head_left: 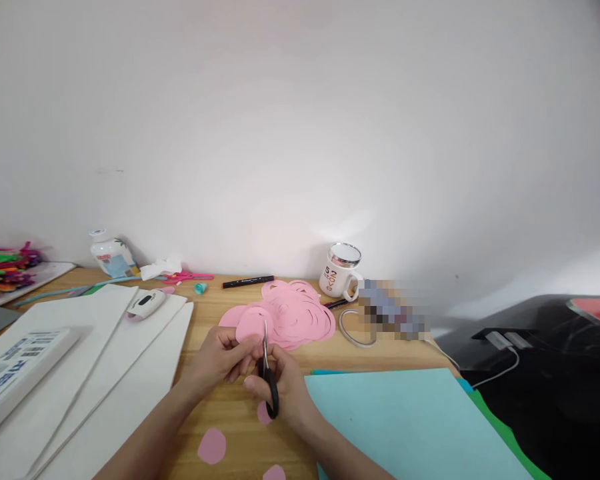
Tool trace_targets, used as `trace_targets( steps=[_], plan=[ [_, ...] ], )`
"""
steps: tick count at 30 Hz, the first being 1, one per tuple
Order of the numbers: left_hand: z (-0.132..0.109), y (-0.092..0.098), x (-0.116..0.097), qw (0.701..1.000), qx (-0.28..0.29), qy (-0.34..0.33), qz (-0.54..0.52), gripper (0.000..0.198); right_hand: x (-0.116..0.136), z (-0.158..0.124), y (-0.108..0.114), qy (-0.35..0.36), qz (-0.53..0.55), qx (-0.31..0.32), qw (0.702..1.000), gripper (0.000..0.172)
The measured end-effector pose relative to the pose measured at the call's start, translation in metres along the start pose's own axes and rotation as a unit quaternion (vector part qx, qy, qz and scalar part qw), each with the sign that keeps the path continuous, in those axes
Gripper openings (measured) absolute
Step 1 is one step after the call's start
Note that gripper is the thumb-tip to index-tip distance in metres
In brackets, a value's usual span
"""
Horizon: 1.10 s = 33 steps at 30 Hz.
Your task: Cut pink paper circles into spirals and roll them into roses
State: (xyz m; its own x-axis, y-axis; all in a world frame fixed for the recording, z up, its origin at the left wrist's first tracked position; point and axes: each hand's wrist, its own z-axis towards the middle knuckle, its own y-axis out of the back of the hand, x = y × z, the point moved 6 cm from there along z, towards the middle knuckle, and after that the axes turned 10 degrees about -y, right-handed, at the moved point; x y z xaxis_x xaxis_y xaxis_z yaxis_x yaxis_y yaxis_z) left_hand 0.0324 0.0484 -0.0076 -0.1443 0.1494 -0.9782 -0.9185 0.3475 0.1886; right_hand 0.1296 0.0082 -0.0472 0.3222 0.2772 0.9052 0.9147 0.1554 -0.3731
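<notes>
My left hand [219, 359] pinches a pink disc [251, 325]; right hand [286, 385] grips scissors [270, 381] at its edge; pink pile [300, 317] beyond.

Facing a plain off-white wall [300, 133], filling more than the upper half of the view. Showing a faint grey smudge [111, 171] at the left and a small dark speck [457, 276] low at the right. Catching soft light, glowing brightest around the middle, dimming to grey toward the upper right. Meeting, below, a pale wooden table [205, 320] with visible grain. Giving way, at the right, to a black surface [570, 407], bearing a red patch [597, 311] near its top.
</notes>
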Motion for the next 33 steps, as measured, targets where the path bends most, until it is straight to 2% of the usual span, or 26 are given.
trace_targets(
  steps=[5, 12, 22, 26, 33],
  plan=[
    [0.001, -0.002, -0.004, 1.0, 0.021, -0.009, -0.003, 0.045, 0.009, 0.0, 0.001, 0.016, -0.002, -0.002, 1.0, 0.048],
    [0.001, 0.001, 0.002, 1.0, 0.016, -0.01, -0.014, 0.038, 0.004, 0.0, 0.002, 0.008, 0.004, 0.006, 1.0, 0.044],
    [0.001, 0.007, 0.005, 1.0, 0.014, 0.002, -0.011, 0.031, 0.0, 0.0, 0.004, -0.003, -0.016, -0.015, 1.0, 0.041],
    [0.002, 0.01, 0.0, 1.0, -0.003, -0.003, -0.006, 0.037, -0.002, 0.001, 0.005, -0.002, -0.014, -0.018, 1.0, 0.041],
    [0.001, 0.018, -0.009, 0.997, -0.073, -0.021, -0.004, 0.043, -0.007, 0.004, 0.005, 0.002, 0.011, -0.019, 1.0, 0.037]
  ],
)
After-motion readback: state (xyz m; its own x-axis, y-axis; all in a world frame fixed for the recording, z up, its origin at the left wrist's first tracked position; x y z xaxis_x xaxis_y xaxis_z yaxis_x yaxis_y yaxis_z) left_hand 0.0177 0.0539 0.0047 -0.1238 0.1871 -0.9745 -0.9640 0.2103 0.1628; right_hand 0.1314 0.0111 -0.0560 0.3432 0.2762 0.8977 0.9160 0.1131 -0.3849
